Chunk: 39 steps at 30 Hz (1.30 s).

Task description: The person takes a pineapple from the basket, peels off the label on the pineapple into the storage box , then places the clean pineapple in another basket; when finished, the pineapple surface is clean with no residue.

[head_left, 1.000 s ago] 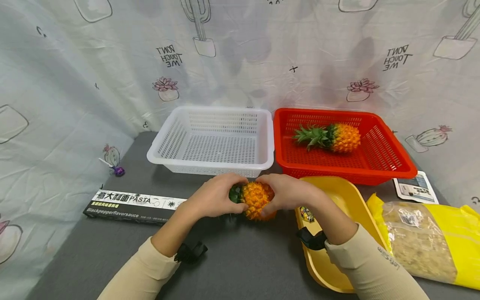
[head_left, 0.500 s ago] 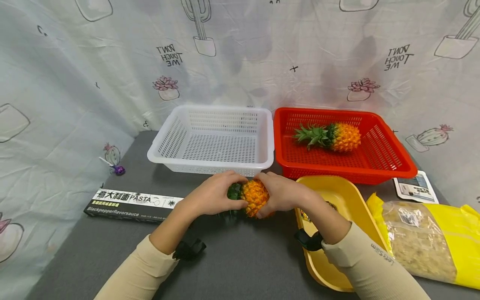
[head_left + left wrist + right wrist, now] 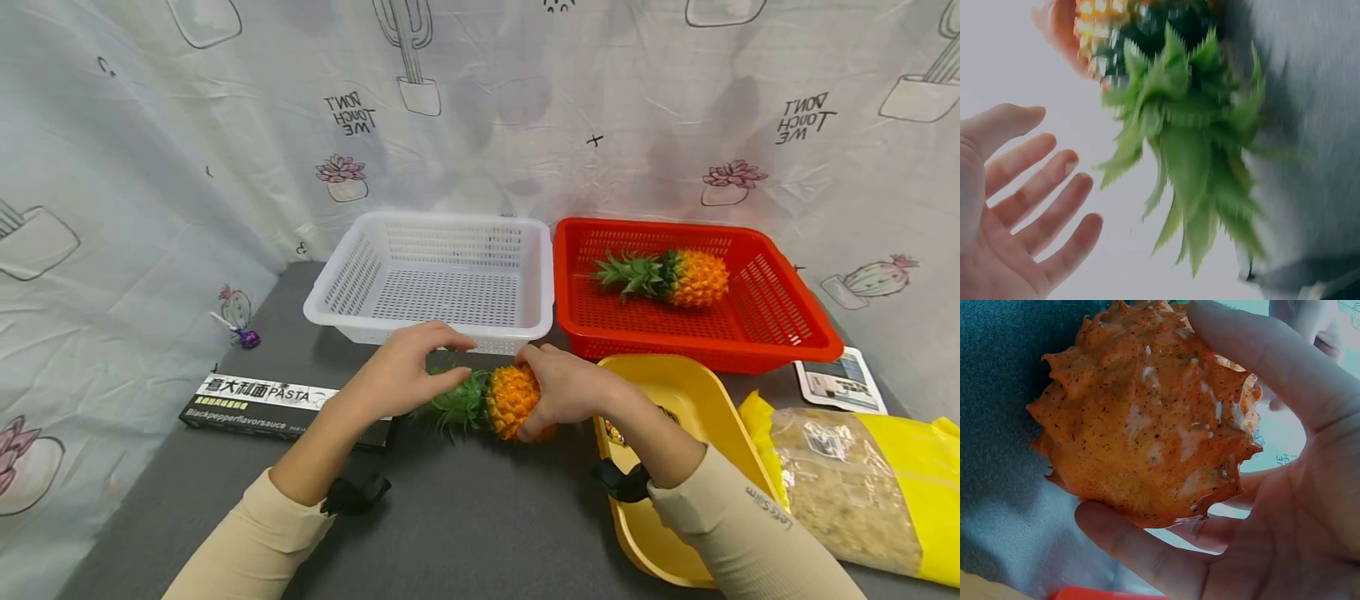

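Note:
An orange toy-like pineapple (image 3: 512,400) with green leaves (image 3: 457,402) lies sideways in front of the white basket, its crown toward the left. My right hand (image 3: 564,390) grips its knobbly body, thumb and fingers curled round the bottom end; the right wrist view shows the spiky orange base (image 3: 1141,425) close up. My left hand (image 3: 408,367) hovers beside the leaves, apart from them, with thumb and fingers spread. From the left wrist, the left hand's fingers (image 3: 1054,200) hold nothing, and a gap separates them from the leafy crown (image 3: 1185,144).
Behind stand a white basket (image 3: 431,321) and a red basket (image 3: 600,337) bearing another pineapple (image 3: 693,279). A yellow tray (image 3: 720,425) sits under my right forearm. At left lie a pasta box (image 3: 258,408) and a purple lollipop (image 3: 248,338); at right, a yellow-and-clear bag (image 3: 847,475).
My left hand has let go of the pineapple's neck and moved left, so the green crown shows. The right hand keeps its grip. The head view has shifted slightly.

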Tool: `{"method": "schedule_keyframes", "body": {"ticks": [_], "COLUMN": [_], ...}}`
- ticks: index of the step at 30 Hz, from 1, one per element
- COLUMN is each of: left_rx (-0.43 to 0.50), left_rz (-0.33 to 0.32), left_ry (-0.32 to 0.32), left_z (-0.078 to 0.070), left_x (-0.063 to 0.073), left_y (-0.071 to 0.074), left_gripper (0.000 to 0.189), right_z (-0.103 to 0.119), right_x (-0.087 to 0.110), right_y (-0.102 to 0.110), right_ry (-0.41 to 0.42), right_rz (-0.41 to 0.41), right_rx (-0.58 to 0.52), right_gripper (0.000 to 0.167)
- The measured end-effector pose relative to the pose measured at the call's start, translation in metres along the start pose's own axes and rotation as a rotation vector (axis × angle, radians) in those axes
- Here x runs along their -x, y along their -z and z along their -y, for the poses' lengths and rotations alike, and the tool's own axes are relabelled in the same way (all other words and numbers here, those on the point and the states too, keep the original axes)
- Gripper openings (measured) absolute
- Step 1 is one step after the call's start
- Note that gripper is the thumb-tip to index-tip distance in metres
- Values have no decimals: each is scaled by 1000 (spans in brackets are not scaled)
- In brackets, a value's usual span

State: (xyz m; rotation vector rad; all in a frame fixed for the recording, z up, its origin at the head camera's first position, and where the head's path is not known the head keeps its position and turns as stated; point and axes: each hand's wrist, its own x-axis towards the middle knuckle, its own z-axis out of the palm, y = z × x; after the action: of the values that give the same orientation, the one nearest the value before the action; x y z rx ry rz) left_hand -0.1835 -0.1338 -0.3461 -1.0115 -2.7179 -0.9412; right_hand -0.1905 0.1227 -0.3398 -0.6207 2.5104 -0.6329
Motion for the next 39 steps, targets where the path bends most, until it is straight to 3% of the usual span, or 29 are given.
{"method": "schedule_keyframes", "body": {"ticks": [7,15,25,31,39], "left_rx": [-115,-238,-290,-272,-265], "left_rz": [-89,-136,-82,-43,-34], "left_ry": [92,116,143,137,132], "left_z": [13,27,38,41,41], "left_x": [3,0,-3,-4,-5], "left_y": [21,31,32,34,36], "left_gripper": [31,28,18,19,20], "right_z": [-1,2,9,5,-4], "right_x": [10,27,56,72,94], "right_y": [5,17,37,51,71], "right_ry": [21,29,29,28,107], "right_rz": [-31,-35,-29,-51,-108], "right_rx": [2,6,75,125,184], "right_gripper": [86,81,81,85,90]}}
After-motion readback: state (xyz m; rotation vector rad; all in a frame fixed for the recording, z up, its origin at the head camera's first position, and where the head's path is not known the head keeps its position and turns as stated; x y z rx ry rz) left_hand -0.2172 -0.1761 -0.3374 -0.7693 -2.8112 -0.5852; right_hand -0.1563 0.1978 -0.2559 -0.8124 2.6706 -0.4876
